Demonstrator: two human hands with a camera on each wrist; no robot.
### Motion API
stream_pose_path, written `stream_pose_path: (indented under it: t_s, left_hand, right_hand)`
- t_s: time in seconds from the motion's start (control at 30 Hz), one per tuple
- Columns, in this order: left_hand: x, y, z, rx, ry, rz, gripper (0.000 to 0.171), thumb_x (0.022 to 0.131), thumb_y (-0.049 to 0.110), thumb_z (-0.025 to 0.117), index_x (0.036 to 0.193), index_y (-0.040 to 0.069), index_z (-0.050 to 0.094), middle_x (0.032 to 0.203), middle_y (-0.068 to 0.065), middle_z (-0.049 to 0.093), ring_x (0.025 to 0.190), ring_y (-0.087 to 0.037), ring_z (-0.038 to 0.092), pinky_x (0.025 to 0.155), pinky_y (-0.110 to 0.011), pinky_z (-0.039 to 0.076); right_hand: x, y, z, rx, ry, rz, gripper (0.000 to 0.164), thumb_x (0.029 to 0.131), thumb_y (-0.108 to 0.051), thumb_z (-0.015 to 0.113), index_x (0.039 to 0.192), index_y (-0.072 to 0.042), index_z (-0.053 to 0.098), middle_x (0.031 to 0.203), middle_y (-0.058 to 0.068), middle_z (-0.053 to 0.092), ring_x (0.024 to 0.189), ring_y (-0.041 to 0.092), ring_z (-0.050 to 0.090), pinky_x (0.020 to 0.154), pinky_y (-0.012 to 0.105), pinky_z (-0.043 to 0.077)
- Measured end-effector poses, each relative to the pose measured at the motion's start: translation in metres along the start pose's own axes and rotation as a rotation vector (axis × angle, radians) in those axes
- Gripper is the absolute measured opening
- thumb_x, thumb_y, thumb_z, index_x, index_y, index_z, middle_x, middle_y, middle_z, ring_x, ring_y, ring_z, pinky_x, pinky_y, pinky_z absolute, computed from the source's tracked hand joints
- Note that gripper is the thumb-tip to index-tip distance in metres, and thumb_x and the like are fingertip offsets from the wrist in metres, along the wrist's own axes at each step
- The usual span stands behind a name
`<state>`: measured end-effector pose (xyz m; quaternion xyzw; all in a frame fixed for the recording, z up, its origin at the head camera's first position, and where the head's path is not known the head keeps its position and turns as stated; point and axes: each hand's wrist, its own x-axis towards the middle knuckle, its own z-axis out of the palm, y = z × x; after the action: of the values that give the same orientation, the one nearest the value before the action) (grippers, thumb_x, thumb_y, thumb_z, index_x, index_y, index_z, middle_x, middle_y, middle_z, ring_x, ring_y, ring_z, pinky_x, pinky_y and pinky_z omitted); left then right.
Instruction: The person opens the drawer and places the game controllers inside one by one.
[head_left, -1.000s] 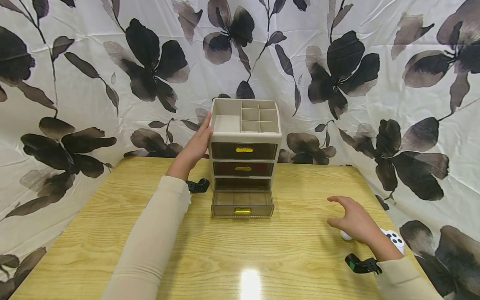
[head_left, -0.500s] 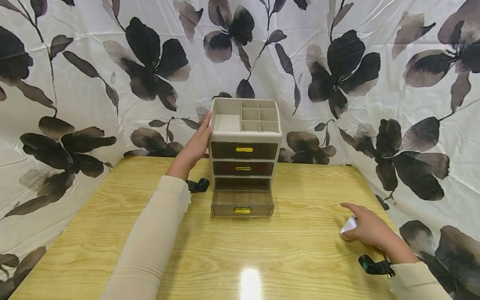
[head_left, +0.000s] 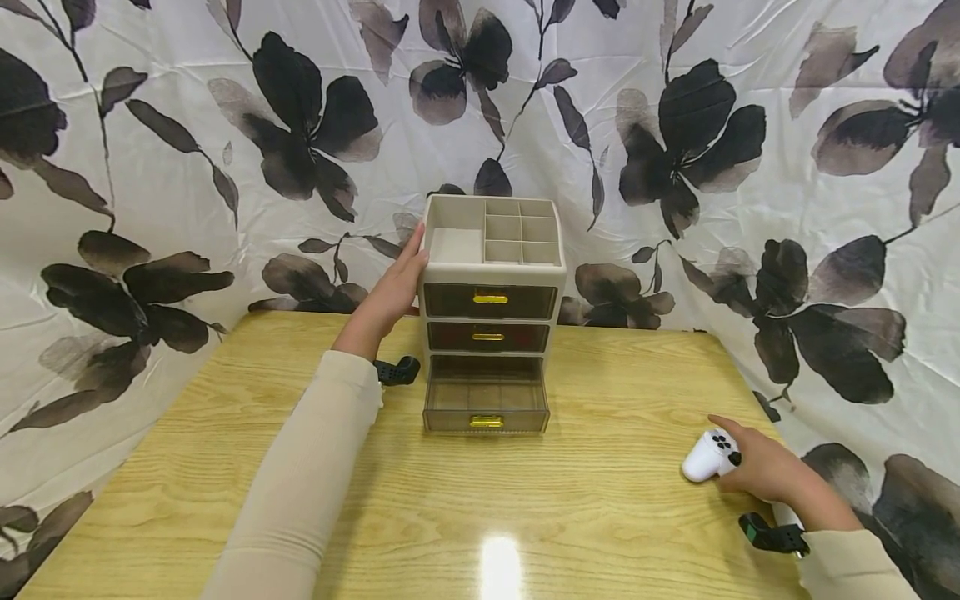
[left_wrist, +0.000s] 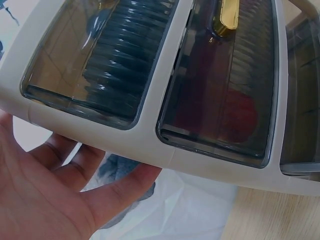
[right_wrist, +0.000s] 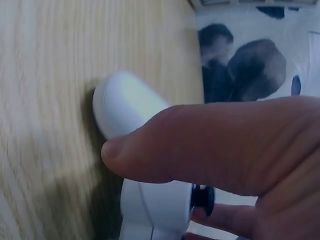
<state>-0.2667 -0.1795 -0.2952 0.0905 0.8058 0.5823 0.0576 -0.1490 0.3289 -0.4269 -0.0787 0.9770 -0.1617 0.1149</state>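
A cream desktop drawer organizer [head_left: 491, 272] stands at the back of the table, its lowest clear drawer [head_left: 486, 400] pulled out. My left hand [head_left: 388, 302] rests against the organizer's left side; in the left wrist view the fingertips [left_wrist: 145, 175] touch its side wall. At the right, my right hand [head_left: 772, 471] grips a white game controller [head_left: 703, 458] with black buttons. In the right wrist view the thumb [right_wrist: 150, 150] lies across the controller, and another finger shows beyond its black thumbstick [right_wrist: 204, 199]. The hand hides much of the controller.
The organizer's upper drawers are closed; dark ribbed contents [left_wrist: 122, 65] and a red round shape [left_wrist: 240, 116] show through their fronts. Its top tray [head_left: 457, 245] has several compartments. Flowered cloth [head_left: 315, 125] hangs behind the wooden table [head_left: 600, 500].
My right hand has moved right and toward me from above the controller and taken hold of it. The controller's left handle now shows more fully, with its buttons. My left hand stays against the organizer.
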Motion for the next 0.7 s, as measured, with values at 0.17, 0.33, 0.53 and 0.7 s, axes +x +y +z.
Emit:
stream_pose_path:
  t_s: [0.17,0.33,0.53,0.7]
  left_hand:
    - [-0.001,0.001,0.0,0.0,0.002,0.001,0.055,0.107,0.037,0.022,0.153,0.046,-0.007,0.165,0.001,-0.005,0.139,-0.045,0.031,0.1,-0.069,0.037]
    - [-0.002,0.002,0.0,0.004,0.005,0.007,0.055,0.107,0.037,0.022,0.153,0.045,-0.007,0.165,0.001,-0.005,0.141,-0.044,0.03,0.1,-0.069,0.037]
    - [-0.003,0.002,0.0,0.017,0.012,0.008,0.055,0.107,0.037,0.022,0.153,0.044,-0.007,0.165,0.0,-0.004,0.141,-0.044,0.03,0.099,-0.068,0.039]
    - [-0.003,0.003,0.001,0.021,0.017,0.0,0.055,0.107,0.037,0.022,0.153,0.044,-0.007,0.165,0.0,-0.004,0.14,-0.045,0.031,0.099,-0.068,0.039]
  right_hand:
    - [0.001,0.008,0.0,0.015,-0.059,0.071,0.093,0.068,-0.013,0.074,0.147,0.005,0.029,0.124,0.039,0.052,0.089,0.033,0.053,0.07,0.04,0.042]
    - [0.002,0.015,0.001,0.062,-0.118,0.142,0.091,0.07,-0.011,0.072,0.149,0.001,0.027,0.108,0.029,0.056,0.076,0.027,0.053,0.061,0.034,0.038]
    - [0.005,0.021,-0.001,0.016,-0.1,0.108,0.085,0.07,-0.007,0.07,0.147,0.0,0.033,0.114,0.033,0.057,0.085,0.034,0.052,0.065,0.037,0.04]
    - [0.006,0.023,-0.002,0.005,-0.089,0.074,0.086,0.067,-0.005,0.071,0.145,0.001,0.036,0.114,0.033,0.058,0.084,0.033,0.051,0.067,0.039,0.041]
